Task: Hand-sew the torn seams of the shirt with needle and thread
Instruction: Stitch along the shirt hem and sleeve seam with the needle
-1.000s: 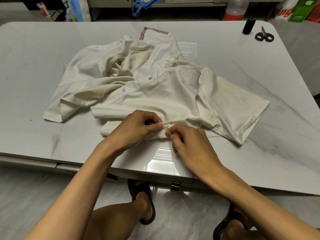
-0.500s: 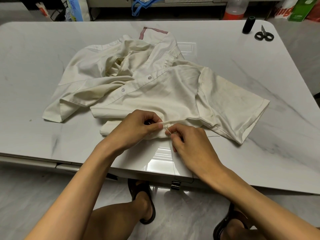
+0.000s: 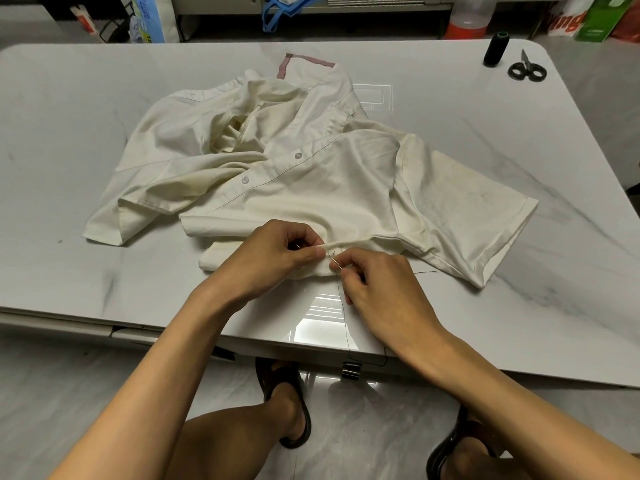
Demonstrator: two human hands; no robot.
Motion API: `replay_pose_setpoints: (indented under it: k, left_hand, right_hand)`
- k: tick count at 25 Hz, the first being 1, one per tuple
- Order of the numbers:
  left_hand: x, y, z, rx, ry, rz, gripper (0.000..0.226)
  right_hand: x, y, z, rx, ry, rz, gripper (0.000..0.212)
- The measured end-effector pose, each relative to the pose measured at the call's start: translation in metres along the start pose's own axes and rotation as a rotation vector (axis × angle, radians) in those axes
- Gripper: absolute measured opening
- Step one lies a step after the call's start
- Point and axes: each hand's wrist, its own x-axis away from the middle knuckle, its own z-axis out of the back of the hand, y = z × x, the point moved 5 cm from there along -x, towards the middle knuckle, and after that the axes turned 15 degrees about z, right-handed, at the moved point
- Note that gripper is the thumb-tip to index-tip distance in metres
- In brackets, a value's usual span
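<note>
A crumpled cream shirt lies spread over the middle of the white marble table. My left hand pinches a fold of the shirt's near seam between thumb and fingers. Just to its right, my right hand pinches a thin needle whose tip points into that fold. A dark thread runs from the needle down over the table's front edge.
A black thread spool and black-handled scissors sit at the far right corner. Bags, a bottle and boxes line the floor behind the table. My legs and sandals show below the front edge.
Hardly anything has moved; both hands stay at the same seam fold with the needle at the cloth.
</note>
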Motion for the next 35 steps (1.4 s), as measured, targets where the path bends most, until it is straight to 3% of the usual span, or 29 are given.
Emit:
replay_pose_setpoints:
  k: [4, 9, 17, 22, 29, 35]
  left_hand:
    - [0.000, 0.001, 0.001, -0.013, 0.048, -0.030, 0.013]
    - [0.009, 0.011, 0.003, -0.145, 0.242, -0.123, 0.010]
    - [0.027, 0.026, -0.005, -0.332, 0.544, -0.417, 0.005]
    - [0.032, 0.032, -0.014, -0.410, 0.565, -0.570, 0.007]
    - [0.024, 0.026, -0.011, -0.402, 0.548, -0.552, 0.009]
    - [0.024, 0.027, -0.009, -0.419, 0.551, -0.585, 0.007]
  right_hand:
    - [0.000, 0.000, -0.002, -0.006, -0.003, -0.043, 0.024]
    - [0.000, 0.002, -0.004, -0.084, 0.057, -0.098, 0.021]
    - [0.000, -0.003, -0.003, -0.263, 0.141, -0.210, 0.022]
    - [-0.002, -0.005, 0.004, -0.299, 0.169, -0.218, 0.024]
    - [0.000, 0.000, 0.001, -0.451, 0.171, -0.224, 0.014]
    - [0.003, -0.002, -0.001, -0.482, 0.168, -0.204, 0.020]
